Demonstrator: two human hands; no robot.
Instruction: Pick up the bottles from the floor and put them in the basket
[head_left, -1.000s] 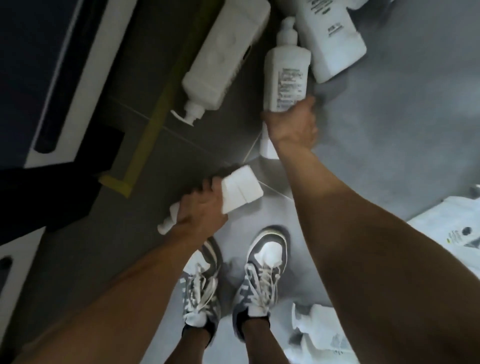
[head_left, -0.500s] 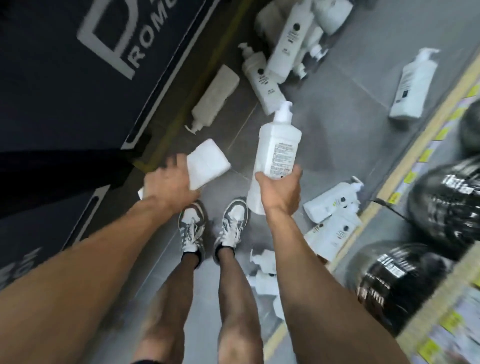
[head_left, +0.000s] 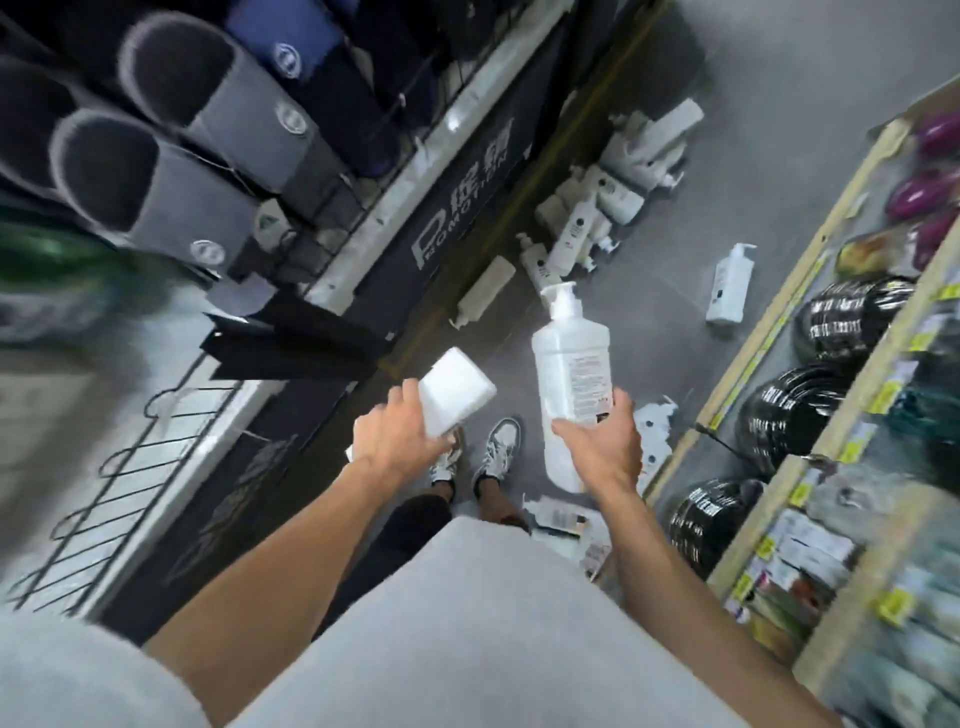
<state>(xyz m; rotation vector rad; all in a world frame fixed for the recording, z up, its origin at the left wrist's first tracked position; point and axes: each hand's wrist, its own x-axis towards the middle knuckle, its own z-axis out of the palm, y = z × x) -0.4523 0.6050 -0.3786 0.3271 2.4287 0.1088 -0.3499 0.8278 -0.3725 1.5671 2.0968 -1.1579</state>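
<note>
My left hand (head_left: 397, 436) grips a white pump bottle (head_left: 454, 397) with its flat base pointing away from me. My right hand (head_left: 605, 441) holds a second white pump bottle (head_left: 571, 364) by its lower body, pump end pointing away, label facing up. Both are held well above the grey floor, over my shoes. Several more white bottles lie on the floor: a heap (head_left: 608, 202) far ahead, one alone (head_left: 730, 286) to the right, one (head_left: 485, 291) along the yellow floor line. No basket is in view.
A dark promotion display with wire racks and rolled mats (head_left: 171, 156) lines the left. A wooden shelf with coiled black hoses (head_left: 789, 410) and packaged goods runs along the right. Bottles and paper labels (head_left: 561, 514) lie behind my feet.
I have risen from a crouch to standing. Both hands have lifted their bottles off the floor and now hold them high, with the floor much farther below.
</note>
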